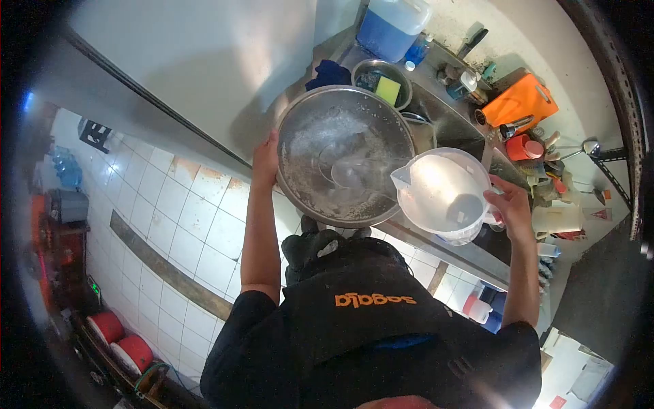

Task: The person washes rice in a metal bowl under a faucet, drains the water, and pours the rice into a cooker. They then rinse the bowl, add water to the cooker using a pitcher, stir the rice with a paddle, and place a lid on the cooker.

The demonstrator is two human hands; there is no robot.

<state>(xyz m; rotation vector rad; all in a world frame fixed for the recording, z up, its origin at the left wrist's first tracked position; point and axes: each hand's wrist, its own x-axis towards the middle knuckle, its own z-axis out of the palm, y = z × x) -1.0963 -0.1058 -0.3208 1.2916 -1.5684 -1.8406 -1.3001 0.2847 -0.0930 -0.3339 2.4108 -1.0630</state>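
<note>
My left hand (266, 160) grips the left rim of a large round metal bowl (298, 183), which is held tilted beside the sink. White residue clings to the bowl's inside. My right hand (509, 204) is closed around the handle of a clear plastic measuring jug (443, 221). The jug is tipped to the left, with its spout over the bowl's right edge. A stream of clear liquid (371, 169) runs from the spout into the bowl.
Behind the bowl, a smaller metal bowl (407, 80) holds a yellow-green sponge (387, 89). A jug of blue liquid (388, 31) stands at the back. An orange cutting board (521, 102) leans against the wall. The metal sink (453, 126) lies right of the large bowl.
</note>
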